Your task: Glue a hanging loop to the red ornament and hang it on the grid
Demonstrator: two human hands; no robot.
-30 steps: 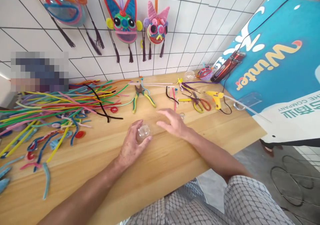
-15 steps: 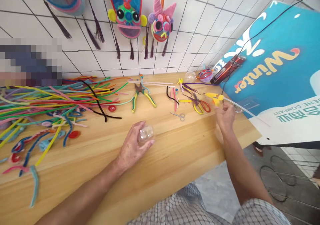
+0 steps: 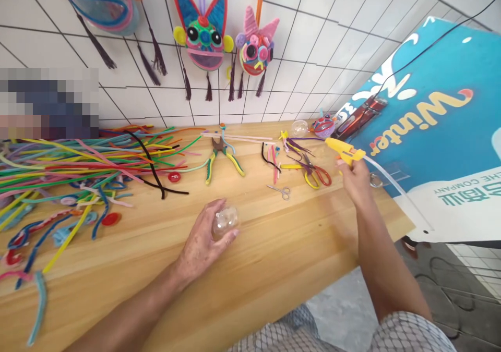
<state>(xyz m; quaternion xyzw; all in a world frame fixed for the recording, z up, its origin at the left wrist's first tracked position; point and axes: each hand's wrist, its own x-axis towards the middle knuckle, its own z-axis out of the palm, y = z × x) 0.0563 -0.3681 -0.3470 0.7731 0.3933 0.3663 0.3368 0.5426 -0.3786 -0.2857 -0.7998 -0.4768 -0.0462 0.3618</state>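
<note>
My left hand (image 3: 205,232) is curled around a small clear plastic ball (image 3: 226,221) over the front of the wooden table. On the right, my right hand (image 3: 355,177) grips a yellow hot glue gun (image 3: 344,150) by its handle, lifted above the table. The gun's nozzle points left, and a long whitish glue stick (image 3: 385,176) sticks out of its back end. Left of the gun lie red-and-yellow-handled scissors (image 3: 315,174). Small silver scissors (image 3: 279,190) rest between my two hands. Pliers with green and yellow handles (image 3: 224,159) lie open behind the ball.
Pipe cleaners (image 3: 97,159) in many colours cover the table's left side, with red buttons (image 3: 110,219) beside them. Decorated masks (image 3: 203,39) hang on the tiled wall. Another clear ball (image 3: 300,128) and a decorated ball (image 3: 324,126) sit at the back. A blue board (image 3: 442,128) borders the right.
My right hand has raised the glue gun off the table, and the glue stick has lifted with it. My left hand still holds the clear ball. The view has shifted slightly.
</note>
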